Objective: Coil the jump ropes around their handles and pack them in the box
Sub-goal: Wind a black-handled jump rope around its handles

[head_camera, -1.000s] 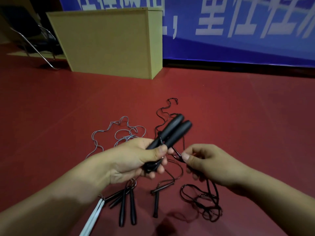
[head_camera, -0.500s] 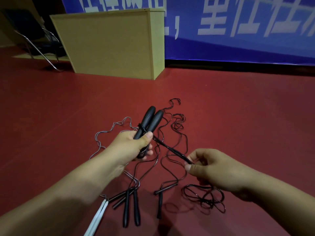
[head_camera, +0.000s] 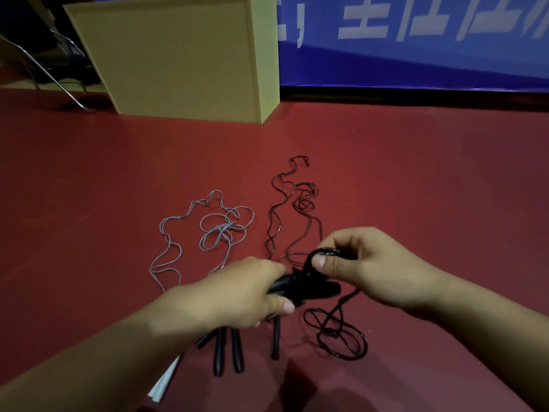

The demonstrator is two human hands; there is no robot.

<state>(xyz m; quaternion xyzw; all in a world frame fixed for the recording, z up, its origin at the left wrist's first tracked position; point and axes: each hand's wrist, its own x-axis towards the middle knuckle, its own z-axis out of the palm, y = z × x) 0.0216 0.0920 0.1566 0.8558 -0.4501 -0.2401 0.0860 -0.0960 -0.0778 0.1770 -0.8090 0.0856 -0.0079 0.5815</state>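
The left hand (head_camera: 237,295) grips the paired black handles (head_camera: 300,288) above the red floor (head_camera: 89,188); the right hand (head_camera: 365,266) pinches a loop of black rope (head_camera: 323,251) over them. Coiling is barely begun: a grey rope (head_camera: 208,233) and other handles (head_camera: 227,352) lie loose, and the box (head_camera: 178,55) waits at the floor's far edge.

You are working in what looks like a sports hall or gym, not a home or office. You are crouching over a smooth dark red floor (head_camera: 89,179), the seamless kind laid in indoor courts. A large blue banner (head_camera: 416,40) with big white characters is hanging along the wall ahead of you, its text cut off and unreadable. A plain tan wooden box (head_camera: 178,55) is standing on the floor beside it. At far left a metal-legged chair (head_camera: 53,72) is sitting in shadow. Several jump ropes (head_camera: 214,230), grey and black, are lying loose on the floor, sports kit that fits the setting.
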